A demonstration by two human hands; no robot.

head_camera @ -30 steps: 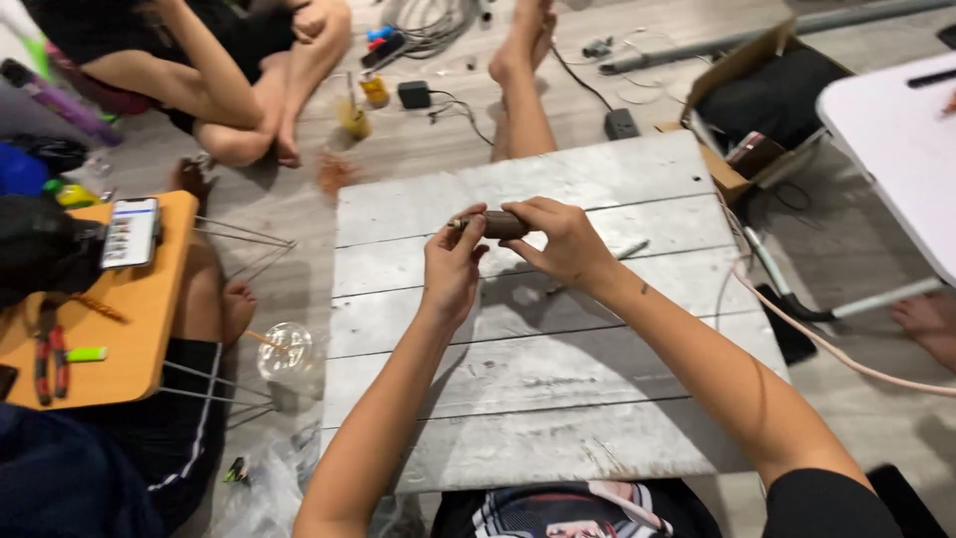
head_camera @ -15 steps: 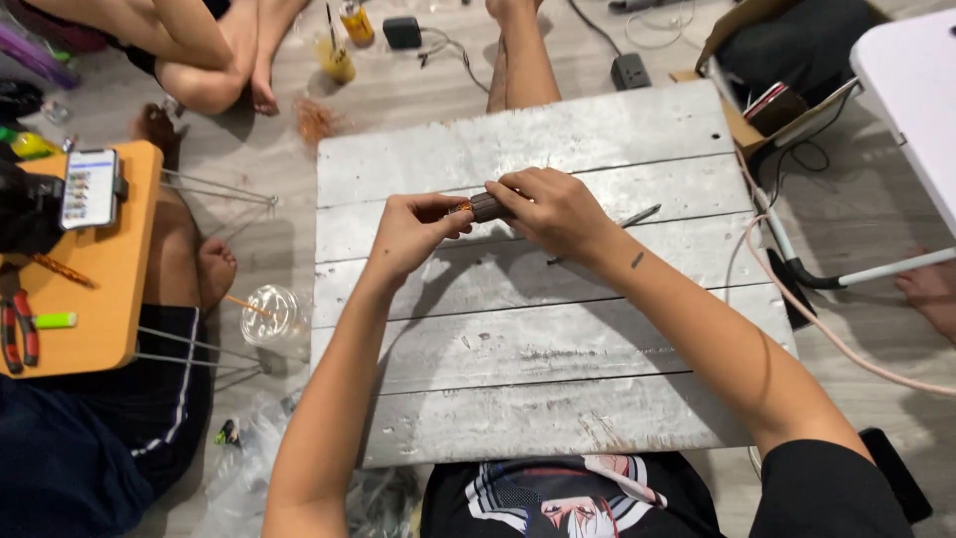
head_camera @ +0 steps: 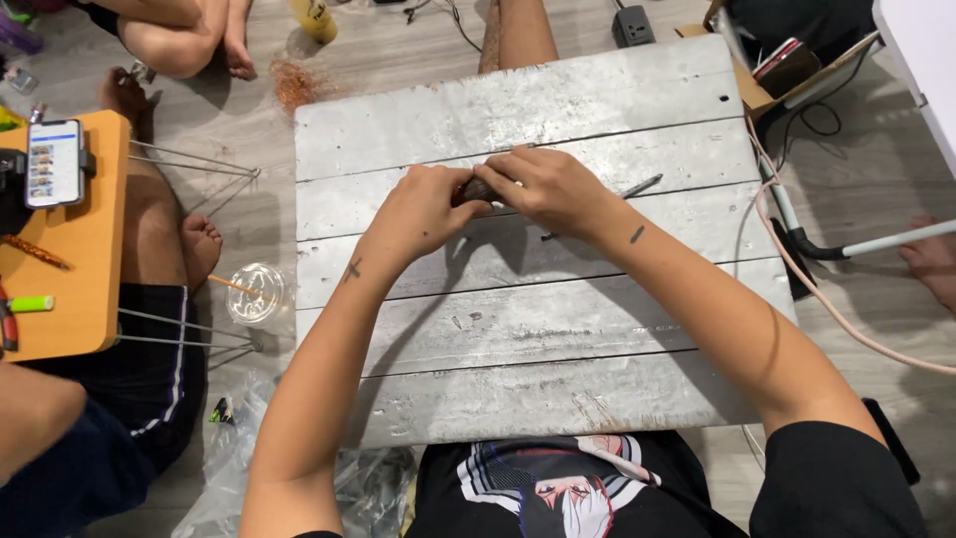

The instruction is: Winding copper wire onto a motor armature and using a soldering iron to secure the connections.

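Mid-work, by the look of it, nothing finished yet. Left hand (head_camera: 423,211) pinched shut on one end of a small dark cylindrical piece (head_camera: 476,189); right hand (head_camera: 551,189) clamped on the other end, above a weathered grey plank board (head_camera: 518,329). Piece mostly hidden between fingers, kind unclear. Thin metal tool (head_camera: 637,186) just right of right hand.

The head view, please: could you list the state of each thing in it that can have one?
Left hand: closed on one end of a small dark object.
Right hand: closed on its other end, above the whitewashed wooden board.
Phone: screen lit, on the orange table.
Clear plastic cup: upright on the floor, lidded, straw in it.
Thin metal tool: lying flat on the board, untouched.
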